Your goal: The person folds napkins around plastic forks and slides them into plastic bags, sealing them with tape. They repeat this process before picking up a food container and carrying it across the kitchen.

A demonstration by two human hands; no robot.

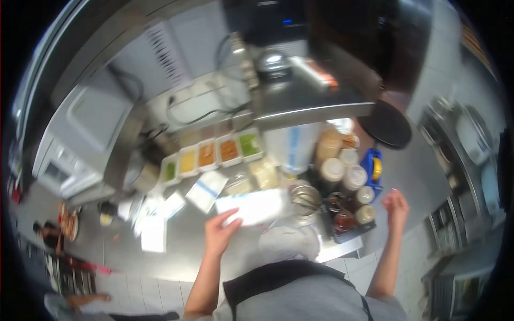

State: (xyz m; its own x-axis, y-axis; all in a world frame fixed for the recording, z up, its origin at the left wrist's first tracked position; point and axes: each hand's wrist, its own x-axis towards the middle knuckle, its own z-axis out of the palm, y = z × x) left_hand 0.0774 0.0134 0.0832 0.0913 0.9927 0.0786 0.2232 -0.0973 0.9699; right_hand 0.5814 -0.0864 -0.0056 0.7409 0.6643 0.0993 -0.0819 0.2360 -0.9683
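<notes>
My left hand (220,232) has its thumb and fingers at the left end of a white, blurred packet or box (254,207) above the steel counter. Behind it lie a white paper with a blue stripe (207,191) and clear bags (262,174). My right hand (396,206) is raised at the right, fingers curled together, near the blue tape dispenser (373,170); whether anything is in it is too small to tell. Between my hands stand a metal container (305,201) and a dark tray with several capped bottles (355,176). A clear plastic bag (289,243) lies at the counter's front edge.
Several tubs of chopped food (207,154) line the back. A white machine (80,136) stands at the left, a steel shelf (316,109) juts out above, and a round black pan (384,125) is at the right. Another person's arm (88,299) shows at the lower left.
</notes>
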